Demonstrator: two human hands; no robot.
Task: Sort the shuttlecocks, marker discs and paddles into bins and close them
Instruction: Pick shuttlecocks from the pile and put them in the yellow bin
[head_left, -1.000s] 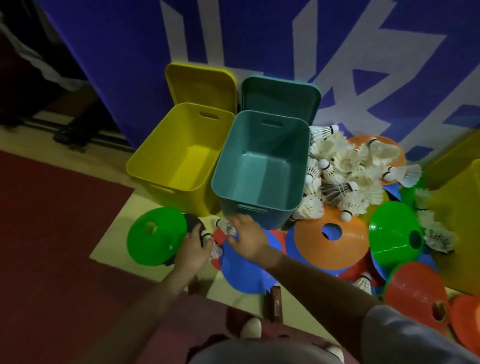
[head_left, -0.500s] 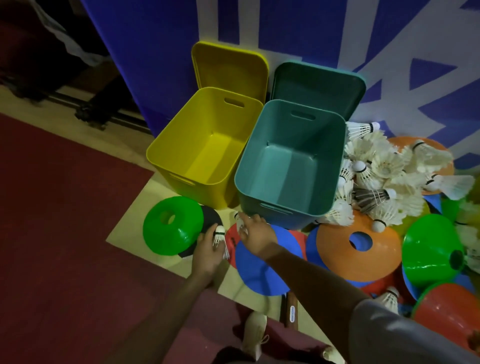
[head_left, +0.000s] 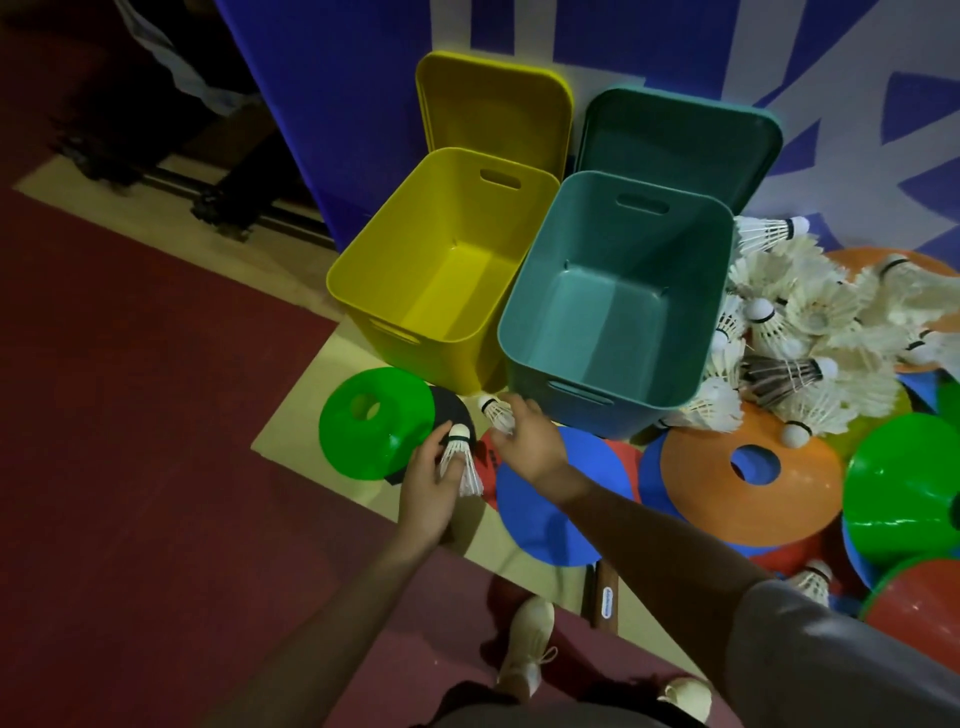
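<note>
Gathering step: the left hand (head_left: 426, 499) pinches a shuttlecock (head_left: 460, 460) and the right hand (head_left: 530, 436) grips another shuttlecock (head_left: 496, 410), both just before the empty teal bin (head_left: 613, 312). Next, I judge, comes lifting them over its rim.

Yellow bin (head_left: 441, 280) and teal bin (head_left: 613, 312) stand with lids of matching colour. Beside the teal bin: white shuttlecocks (head_left: 810, 322) with black bands, one dark-feathered; discs in green (head_left: 374, 421), blue (head_left: 550, 499), orange (head_left: 748, 467) and red. Floor (head_left: 130, 467) maroon.
</note>
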